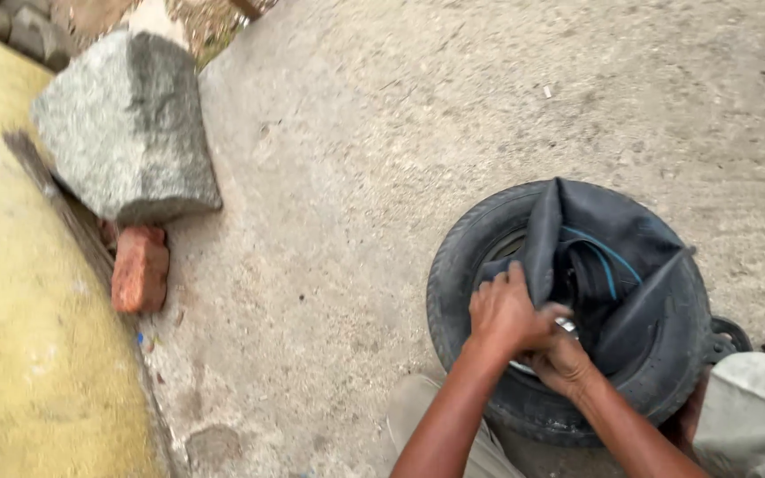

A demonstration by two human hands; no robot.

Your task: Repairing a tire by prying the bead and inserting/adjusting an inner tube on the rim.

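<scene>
A small black tyre (453, 274) lies flat on the concrete ground at the lower right. A limp black inner tube (613, 239) with a thin blue line is draped over it and partly tucked into its middle. My left hand (502, 314) grips a fold of the inner tube at the tyre's near inner edge. My right hand (564, 363) is just beside it, fingers curled at the tube over a shiny metal part; what it grips is partly hidden by my left hand.
A large grey stone block (126, 124) and a red brick (141, 268) sit at the left along a yellow painted surface (19, 336). Rough concrete ground (356, 177) spreads around. My knees in light trousers (754, 398) flank the tyre.
</scene>
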